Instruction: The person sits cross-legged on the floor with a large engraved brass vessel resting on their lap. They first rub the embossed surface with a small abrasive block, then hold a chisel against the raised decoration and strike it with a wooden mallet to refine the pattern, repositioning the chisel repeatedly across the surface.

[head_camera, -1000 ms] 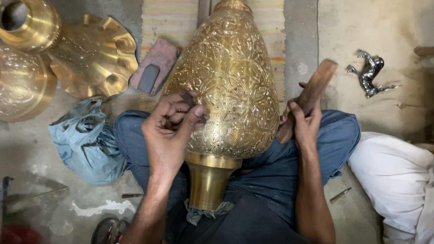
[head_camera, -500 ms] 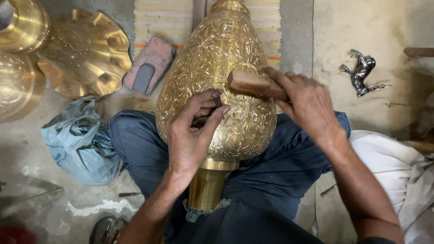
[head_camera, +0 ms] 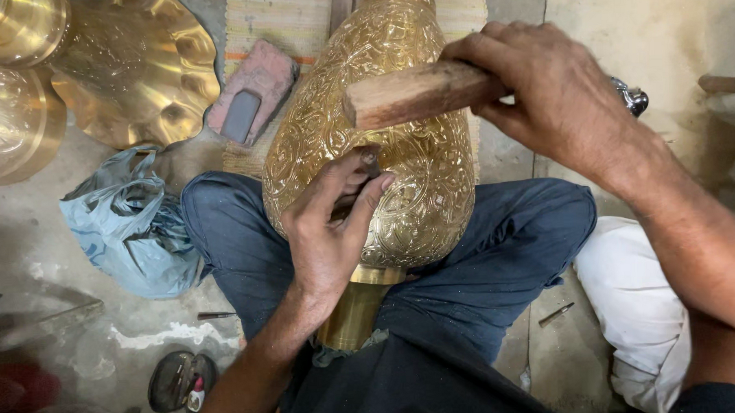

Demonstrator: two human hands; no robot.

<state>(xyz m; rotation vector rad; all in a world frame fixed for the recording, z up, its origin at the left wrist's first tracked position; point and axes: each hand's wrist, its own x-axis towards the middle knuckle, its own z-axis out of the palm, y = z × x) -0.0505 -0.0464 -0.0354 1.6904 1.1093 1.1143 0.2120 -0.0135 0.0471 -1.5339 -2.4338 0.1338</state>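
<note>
Engraved brass vase (head_camera: 414, 148) is lying across the lap.
Right hand (head_camera: 559, 94), at one o'clock, is gripping a wooden block (head_camera: 416, 92); left hand (head_camera: 331, 224) is pinching a thin tool against the embossed surface.

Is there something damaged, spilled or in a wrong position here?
Nothing stands out. The engraved brass vessel lies steady across the lap, the left hand pressing on it, the right hand holding a wooden block above it.
</note>
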